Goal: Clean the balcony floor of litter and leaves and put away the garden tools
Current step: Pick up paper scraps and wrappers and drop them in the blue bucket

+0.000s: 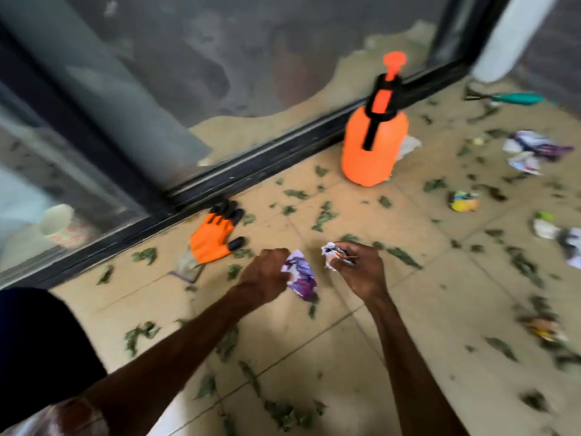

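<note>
Gripping purple wrapper, left hand; right hand pinches crumpled paper; orange glove, sprayer beyond.

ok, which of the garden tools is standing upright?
The orange pump sprayer, next to the door track. The orange glove and the teal-handled tool both lie flat.

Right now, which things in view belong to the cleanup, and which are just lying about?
Job: purple wrapper in left hand; crumpled paper in right hand; leaves; yellow wrapper; orange sprayer; orange glove; teal-handled tool.
Bystanders: cup behind glass; white pillar.
</note>
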